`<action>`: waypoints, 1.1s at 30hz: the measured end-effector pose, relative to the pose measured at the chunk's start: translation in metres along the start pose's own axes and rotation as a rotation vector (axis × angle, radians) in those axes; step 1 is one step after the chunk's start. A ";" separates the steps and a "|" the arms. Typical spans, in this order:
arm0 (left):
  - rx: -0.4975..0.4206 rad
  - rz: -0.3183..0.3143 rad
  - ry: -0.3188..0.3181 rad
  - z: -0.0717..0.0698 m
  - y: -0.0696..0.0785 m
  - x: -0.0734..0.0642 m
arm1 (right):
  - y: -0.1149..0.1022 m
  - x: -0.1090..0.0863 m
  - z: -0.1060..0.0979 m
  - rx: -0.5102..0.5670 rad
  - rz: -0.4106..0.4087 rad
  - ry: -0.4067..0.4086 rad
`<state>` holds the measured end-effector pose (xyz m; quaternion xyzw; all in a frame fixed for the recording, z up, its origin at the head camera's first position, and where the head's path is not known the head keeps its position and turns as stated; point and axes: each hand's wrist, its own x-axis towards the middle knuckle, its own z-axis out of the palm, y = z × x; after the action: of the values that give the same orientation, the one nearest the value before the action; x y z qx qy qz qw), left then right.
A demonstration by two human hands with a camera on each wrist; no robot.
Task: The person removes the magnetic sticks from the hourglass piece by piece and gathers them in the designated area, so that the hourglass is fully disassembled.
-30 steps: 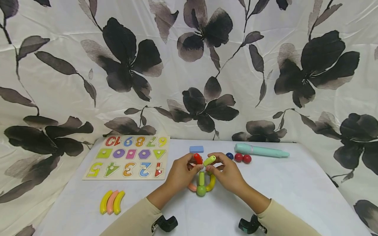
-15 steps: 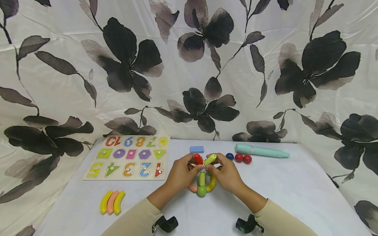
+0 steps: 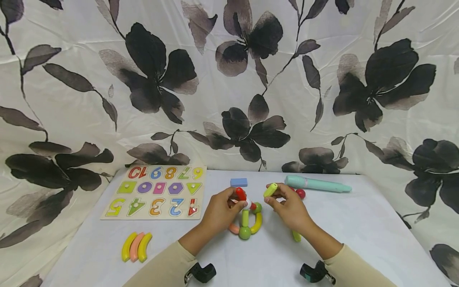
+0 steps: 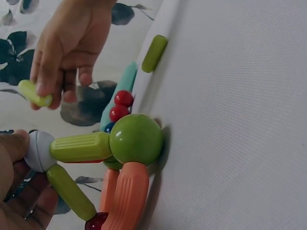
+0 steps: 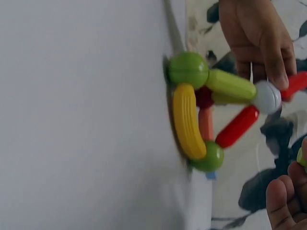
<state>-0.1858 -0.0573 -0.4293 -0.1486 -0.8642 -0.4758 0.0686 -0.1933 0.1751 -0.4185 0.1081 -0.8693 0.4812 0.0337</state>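
white ball (image 4: 41, 151) and lime rod (image 3: 270, 190) occupy hands (image 3: 221, 210) near upside-down 1–10 board (image 3: 147, 205).

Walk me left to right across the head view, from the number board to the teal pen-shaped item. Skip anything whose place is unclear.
Number board → left hand → farther green ball → light-green stick in the right hand → teal pen-shaped item.

My right hand (image 3: 290, 208) has open white table (image 3: 369, 227) toward the lower right, though a green stick (image 3: 296, 236) lies beside that wrist. At the upper right, the mint pen (image 3: 319, 184) and red balls (image 3: 300, 193) obstruct it. I could pass through bottom centre (the ball-and-stick frame (image 3: 245, 232) blocks its upper end). Leftward, the number board (image 3: 147, 196) and curved sticks (image 3: 136, 247) leave a narrow strip between them.
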 end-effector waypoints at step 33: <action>-0.015 -0.015 -0.014 0.000 0.000 0.001 | 0.074 -0.047 -0.080 -0.291 0.079 -0.219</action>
<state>-0.1868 -0.0572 -0.4289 -0.1460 -0.8622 -0.4816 0.0581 -0.1675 0.2880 -0.4442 0.1196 -0.9318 0.3365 -0.0646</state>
